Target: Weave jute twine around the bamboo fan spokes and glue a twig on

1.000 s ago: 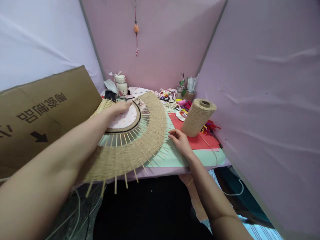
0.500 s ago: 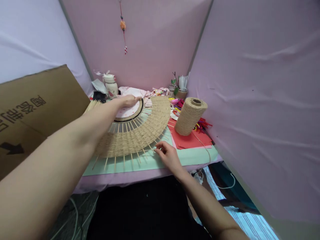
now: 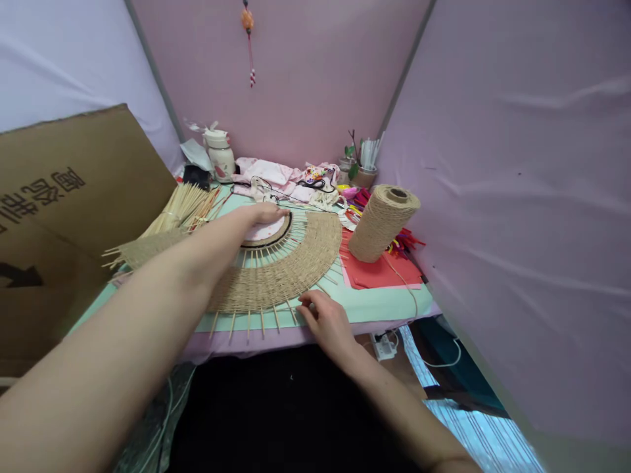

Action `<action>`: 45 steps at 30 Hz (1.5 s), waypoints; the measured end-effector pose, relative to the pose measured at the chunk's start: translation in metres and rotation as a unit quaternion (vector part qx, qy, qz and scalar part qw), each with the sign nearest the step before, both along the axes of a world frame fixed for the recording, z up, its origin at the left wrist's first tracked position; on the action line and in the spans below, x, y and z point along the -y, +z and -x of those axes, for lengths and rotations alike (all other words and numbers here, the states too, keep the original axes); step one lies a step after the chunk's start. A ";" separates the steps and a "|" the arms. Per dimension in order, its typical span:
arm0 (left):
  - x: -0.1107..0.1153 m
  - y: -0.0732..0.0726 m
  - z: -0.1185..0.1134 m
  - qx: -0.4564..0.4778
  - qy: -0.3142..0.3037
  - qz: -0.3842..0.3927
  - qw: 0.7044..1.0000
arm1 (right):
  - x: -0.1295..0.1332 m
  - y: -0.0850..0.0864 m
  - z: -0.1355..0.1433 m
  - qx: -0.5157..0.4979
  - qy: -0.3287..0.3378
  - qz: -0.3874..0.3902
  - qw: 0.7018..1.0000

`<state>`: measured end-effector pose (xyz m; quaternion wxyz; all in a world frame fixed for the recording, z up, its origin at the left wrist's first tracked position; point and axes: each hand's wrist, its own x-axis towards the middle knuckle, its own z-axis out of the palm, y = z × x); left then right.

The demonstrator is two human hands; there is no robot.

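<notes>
A half-round woven fan-shaped piece [image 3: 276, 282] lies on the table, its twine weave crossing thin sticks whose bare ends poke out past the outer edge. My left hand [image 3: 266, 213] reaches across it and grips the dark-rimmed half-disc at its centre; its fingertips are partly hidden. At the near right edge, my right hand [image 3: 325, 318] is closed with thumb and forefinger drawn together beside the stick ends. What sits between those fingertips is too small to make out. My left forearm covers the left part of the weave.
A twine spool [image 3: 384, 223] stands tilted on red sheets [image 3: 379, 269] at the right. Bundled thin sticks [image 3: 180, 207] lie at the left, beside a cardboard box [image 3: 73, 217]. Behind are a white bottle [image 3: 219, 156], patterned cloth [image 3: 269, 172] and a pot of white sticks [image 3: 365, 172].
The woven piece now lies flatter and has shifted slightly in view. My right hand has moved a little left and down along its outer edge. My left hand stays at the centre.
</notes>
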<state>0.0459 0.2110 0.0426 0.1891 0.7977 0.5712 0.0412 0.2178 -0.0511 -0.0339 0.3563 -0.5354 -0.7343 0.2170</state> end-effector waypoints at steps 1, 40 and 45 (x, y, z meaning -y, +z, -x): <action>0.001 -0.002 -0.002 -0.026 -0.010 0.000 1.000 | 0.000 -0.001 0.000 0.009 -0.002 -0.001 1.000; 0.316 -0.059 -0.017 0.806 0.303 0.365 0.355 | -0.008 0.004 -0.002 -0.120 -0.002 0.080 0.990; 0.302 -0.060 -0.023 0.819 0.320 0.373 0.297 | -0.009 0.009 -0.001 -0.126 -0.003 0.077 0.989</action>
